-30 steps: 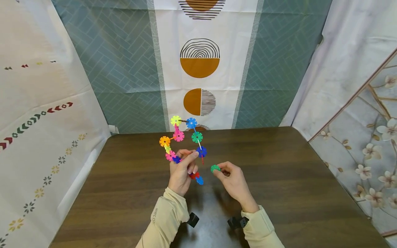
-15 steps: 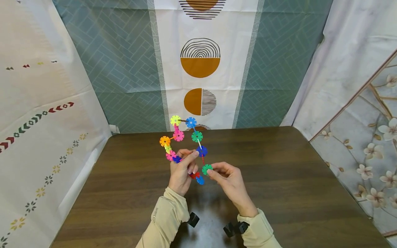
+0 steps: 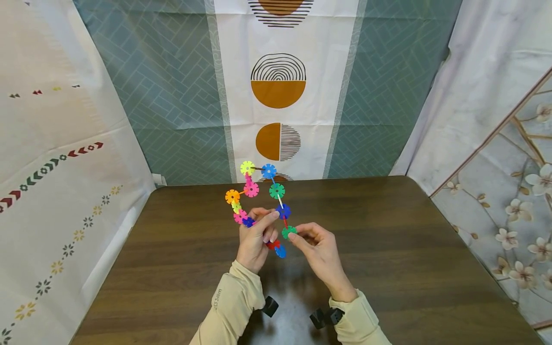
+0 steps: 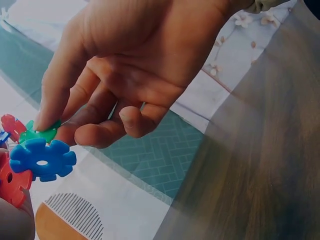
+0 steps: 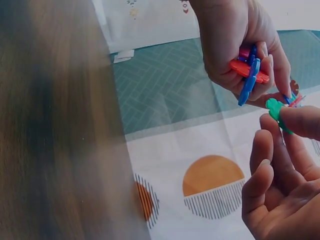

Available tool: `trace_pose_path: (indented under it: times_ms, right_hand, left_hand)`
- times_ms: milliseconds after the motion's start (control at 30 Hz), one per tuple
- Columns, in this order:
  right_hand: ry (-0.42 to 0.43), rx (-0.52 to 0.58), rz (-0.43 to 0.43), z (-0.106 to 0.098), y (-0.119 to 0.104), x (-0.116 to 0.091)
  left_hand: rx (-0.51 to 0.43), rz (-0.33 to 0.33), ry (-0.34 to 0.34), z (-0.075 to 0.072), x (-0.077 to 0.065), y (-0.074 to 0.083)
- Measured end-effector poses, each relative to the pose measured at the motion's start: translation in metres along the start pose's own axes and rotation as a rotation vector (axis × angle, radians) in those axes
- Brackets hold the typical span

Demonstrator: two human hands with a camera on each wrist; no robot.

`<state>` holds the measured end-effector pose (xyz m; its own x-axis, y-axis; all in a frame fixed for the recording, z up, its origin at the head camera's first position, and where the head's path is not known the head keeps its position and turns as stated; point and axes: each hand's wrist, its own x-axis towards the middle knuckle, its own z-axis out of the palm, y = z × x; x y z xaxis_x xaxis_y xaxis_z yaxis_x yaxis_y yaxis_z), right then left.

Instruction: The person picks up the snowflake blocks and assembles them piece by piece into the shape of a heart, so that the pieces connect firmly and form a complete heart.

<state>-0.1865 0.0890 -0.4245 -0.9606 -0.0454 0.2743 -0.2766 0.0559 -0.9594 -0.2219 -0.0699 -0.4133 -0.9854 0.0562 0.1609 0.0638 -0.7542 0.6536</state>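
A loop-like chain of notched plastic interlocking discs, with a yellow disc (image 3: 247, 167) at its far end, stands up from my left hand (image 3: 253, 244). That hand grips the chain, thumb near a dark blue disc (image 3: 283, 211), while its fingers hide part of the chain. Below them a red disc (image 5: 240, 67) and a light blue disc (image 4: 27, 152) stick out. My right hand (image 3: 321, 254) pinches a green disc (image 3: 288, 232) between thumb and finger. In the head view the green disc's edge meets the lower end of an edge-on red disc (image 3: 285, 223) under the dark blue one.
Both hands are over a dark brown wooden table (image 3: 401, 254). A patterned cloth (image 3: 371, 96) hangs behind its far edge, with pale cloths at both sides. A black wrist camera (image 3: 270, 306) is strapped to the left sleeve, and another camera (image 3: 327, 317) to the right.
My right hand has moved left with the green disc, bringing it to the red disc at the chain's end. The left hand and chain have shifted slightly right.
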Motion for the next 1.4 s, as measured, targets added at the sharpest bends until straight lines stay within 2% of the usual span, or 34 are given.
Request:
trace_pose_path:
  times_ms: [200, 433, 733, 933, 1267, 1400]
  right_hand:
    - [0.018, -0.005, -0.052, 0.001, 0.001, 0.000]
    - [0.058, 0.003, -0.035, 0.004, -0.001, 0.001]
    - [0.094, -0.022, -0.054, 0.009, -0.029, -0.007]
    - [0.132, -0.011, -0.072, 0.011, -0.029, -0.008]
    - [0.141, -0.051, -0.080, 0.012, -0.030, -0.009]
    - [0.141, -0.047, -0.095, 0.014, -0.029, -0.009]
  left_hand:
    - [-0.016, -0.001, -0.018, 0.002, 0.000, -0.001]
    - [0.017, -0.008, -0.021, 0.005, 0.000, -0.003]
    - [0.089, 0.036, -0.060, 0.005, -0.001, -0.006]
    - [0.096, 0.048, -0.086, 0.003, 0.001, -0.006]
    - [0.097, -0.005, -0.048, 0.002, 0.000, -0.005]
    - [0.117, 0.003, -0.033, 0.003, -0.001, -0.006]
